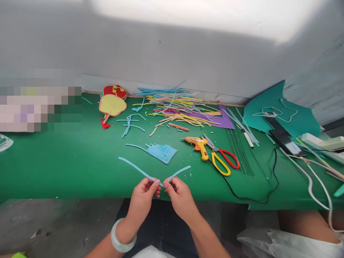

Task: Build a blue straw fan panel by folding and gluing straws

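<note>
A light-blue pipe cleaner (135, 167) is pinched by both hands over the front edge of the green table, its two ends rising outward in a shallow V. My left hand (145, 193) has thumb and fingers closed on it, and my right hand (178, 195) grips it close by. Fingertips hide the middle of the strip. Just beyond lies a blue piece (162, 153) of pipe cleaners laid side by side to a pointed corner, with one long tail to the left. Right of it rest a yellow glue gun (197, 143) and scissors (221, 157) with red and yellow handles.
Behind are a pile of coloured pipe cleaners (172, 104), loose blue pieces (129, 123), a purple sheet (227, 120) and a fan-shaped craft (112, 105). Thin dark wires (242, 154), a black cable (274, 179) and a phone (288, 143) lie right. A person's leg (306, 224) shows lower right.
</note>
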Available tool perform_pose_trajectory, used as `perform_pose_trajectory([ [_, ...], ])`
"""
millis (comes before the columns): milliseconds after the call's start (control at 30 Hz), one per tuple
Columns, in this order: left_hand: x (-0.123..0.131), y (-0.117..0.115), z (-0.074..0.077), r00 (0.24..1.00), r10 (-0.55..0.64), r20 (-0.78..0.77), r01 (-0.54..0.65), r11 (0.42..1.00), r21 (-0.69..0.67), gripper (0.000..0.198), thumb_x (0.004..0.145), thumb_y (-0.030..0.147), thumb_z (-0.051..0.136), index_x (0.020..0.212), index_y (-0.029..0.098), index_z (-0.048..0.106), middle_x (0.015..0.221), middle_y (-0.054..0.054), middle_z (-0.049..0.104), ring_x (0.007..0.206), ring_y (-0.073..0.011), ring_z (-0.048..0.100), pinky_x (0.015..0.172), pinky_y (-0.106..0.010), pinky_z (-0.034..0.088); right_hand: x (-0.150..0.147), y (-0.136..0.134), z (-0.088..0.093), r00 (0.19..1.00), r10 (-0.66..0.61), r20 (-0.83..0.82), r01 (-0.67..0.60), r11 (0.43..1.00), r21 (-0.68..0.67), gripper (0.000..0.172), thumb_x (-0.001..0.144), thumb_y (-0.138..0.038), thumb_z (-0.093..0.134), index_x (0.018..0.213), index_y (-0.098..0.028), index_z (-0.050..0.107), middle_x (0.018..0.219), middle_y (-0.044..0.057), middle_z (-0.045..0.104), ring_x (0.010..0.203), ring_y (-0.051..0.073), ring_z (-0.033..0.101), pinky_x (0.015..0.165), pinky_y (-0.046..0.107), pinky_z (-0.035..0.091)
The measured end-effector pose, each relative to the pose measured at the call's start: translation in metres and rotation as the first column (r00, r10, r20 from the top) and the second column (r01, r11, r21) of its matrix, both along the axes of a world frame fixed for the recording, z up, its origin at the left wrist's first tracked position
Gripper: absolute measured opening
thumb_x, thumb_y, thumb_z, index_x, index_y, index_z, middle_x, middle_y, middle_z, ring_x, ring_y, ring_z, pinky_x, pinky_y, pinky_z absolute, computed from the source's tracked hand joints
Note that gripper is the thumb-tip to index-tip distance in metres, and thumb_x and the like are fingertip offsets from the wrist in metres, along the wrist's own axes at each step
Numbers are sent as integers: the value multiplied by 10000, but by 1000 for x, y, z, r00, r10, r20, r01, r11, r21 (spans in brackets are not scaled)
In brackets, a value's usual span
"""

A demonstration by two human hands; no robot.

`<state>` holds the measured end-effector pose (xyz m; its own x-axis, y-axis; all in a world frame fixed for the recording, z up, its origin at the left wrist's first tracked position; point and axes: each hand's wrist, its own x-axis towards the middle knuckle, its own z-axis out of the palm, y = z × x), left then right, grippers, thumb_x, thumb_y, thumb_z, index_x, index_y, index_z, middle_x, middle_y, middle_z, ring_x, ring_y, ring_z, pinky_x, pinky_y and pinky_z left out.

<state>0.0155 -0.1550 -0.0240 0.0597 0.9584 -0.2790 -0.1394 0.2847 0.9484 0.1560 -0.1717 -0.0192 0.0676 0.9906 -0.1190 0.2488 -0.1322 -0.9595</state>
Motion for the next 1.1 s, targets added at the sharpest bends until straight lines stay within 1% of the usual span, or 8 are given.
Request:
perform_pose_trajectory([
  [333, 2, 2, 2, 999, -37, -31, 37, 999, 2, 427, 697, 561, 760, 673, 158, 620, 616, 1, 619, 562, -118, 558, 547, -255, 500, 4, 0, 5, 994, 101, 50, -102, 994, 27, 251, 886, -351, 541, 709, -203, 641, 695, 4, 638, 669, 146, 570, 623, 246, 427],
  [467, -1, 9, 2, 991, -100, -88, 99, 995, -24, 463, 688, 616, 736, 724, 167, 627, 628, -3, 632, 540, -131, 566, 491, -254, 483, 11, 12, 10, 995, 75, -70, -85, 984, -153, 294, 863, -402, 581, 639, -212, 574, 531, -49, 566, 426, 91, 460, 436, 211, 348],
  [533, -4, 13, 1, 963, -127, -237, 135, 991, 18, 443, 743, 619, 689, 728, 179, 630, 600, -1, 624, 520, -137, 563, 466, -248, 454, 17, 23, 13, 990, 58, -129, -90, 963, -254, 311, 842, -421, 611, 623, -213, 542, 474, -76, 538, 327, 64, 398, 365, 196, 291],
  [633, -8, 13, -1, 825, 62, -561, 148, 935, 322, 349, 885, 504, 595, 716, 200, 631, 631, -12, 635, 592, -152, 589, 569, -273, 481, 23, 42, 14, 986, 62, -155, -110, 940, -323, 310, 815, -435, 645, 641, -207, 529, 494, -77, 591, 259, 47, 382, 300, 182, 227],
  [733, -6, 9, -8, 680, 300, -670, 291, 727, 621, 194, 959, 321, 532, 930, 200, 682, 952, -75, 727, 903, -212, 663, 816, -358, 524, 24, 56, 8, 987, 69, -148, -117, 930, -349, 300, 830, -454, 618, 682, -216, 512, 515, -64, 633, 250, 66, 424, 272, 181, 219],
  [833, 0, 7, -17, 546, 336, -768, 496, 609, 619, 281, 970, 224, 509, 1222, 179, 624, 1271, -121, 671, 1155, -260, 619, 970, -436, 484, 23, 62, 0, 993, 66, -102, -100, 922, -374, 304, 851, -468, 595, 688, -226, 509, 457, -65, 605, 257, 92, 462, 277, 185, 236],
  [1000, 4, 10, -26, 387, 314, -867, 645, 580, 498, 373, 987, 263, 488, 1341, 166, 555, 1357, -131, 630, 1259, -285, 574, 1048, -483, 430, 37, 60, -1, 996, 33, 78, -6, 947, -322, 403, 845, -499, 644, 571, -227, 528, 368, -60, 511, 275, 97, 430, 357, 223, 280],
  [1100, 2, 14, -25, 369, 329, -869, 655, 572, 494, 378, 994, 276, 483, 1346, 158, 551, 1344, -134, 640, 1252, -273, 585, 1063, -477, 414, 50, 55, 0, 937, -123, 327, 141, 989, -32, 335, 904, -458, 593, 664, -227, 625, 565, -4, 617, 489, 136, 551, 519, 259, 406],
])
